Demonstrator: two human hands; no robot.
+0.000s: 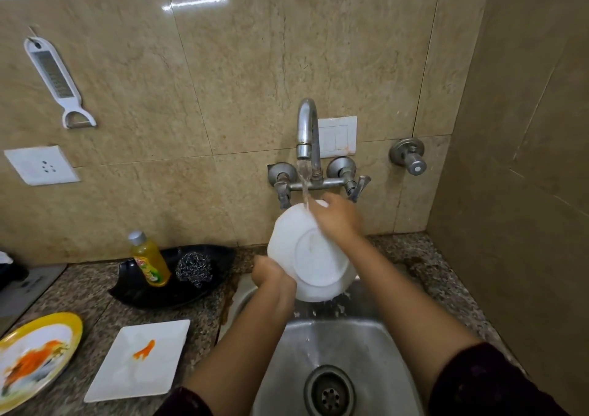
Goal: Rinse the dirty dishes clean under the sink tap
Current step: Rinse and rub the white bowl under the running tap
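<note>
White bowl [318, 256] upturned under running tap [307, 129], above sink [366, 345]. Left hand [271, 270] grasps lower-left rim; right hand [339, 216] grasps upper rim, blurred.

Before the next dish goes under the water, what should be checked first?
1. Tap running: ok, its stream lands on the white bowl.
2. Grip: ok, left hand holds the lower rim, right hand the upper rim.
3. Bowl over the sink: ok, drips fall into it.
4. Bowl's inside clean: cannot tell, it faces away.
5. All dishes done: not ok, the square plate and yellow-rimmed plate carry orange smears.
</note>
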